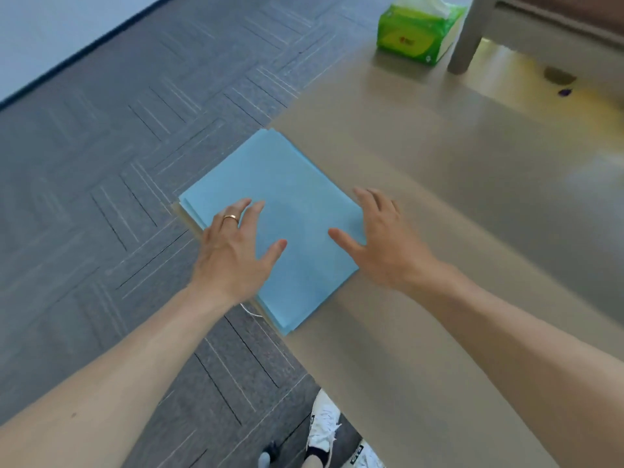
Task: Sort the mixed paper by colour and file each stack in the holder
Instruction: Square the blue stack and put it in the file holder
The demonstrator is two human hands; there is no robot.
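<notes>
One beige bench [439, 197] is carrying the job. On it the paper stack [293, 197] is sitting at the left edge, blue sheet on top, cream edges peeking out underneath. Left hand [233, 251] and right hand [388, 244] are lying over it, fingers spread, gripping nothing; contact unclear. Suggest fanning the stack inboard and peeling sheets singly, so nothing is sliding off the edge.
</notes>
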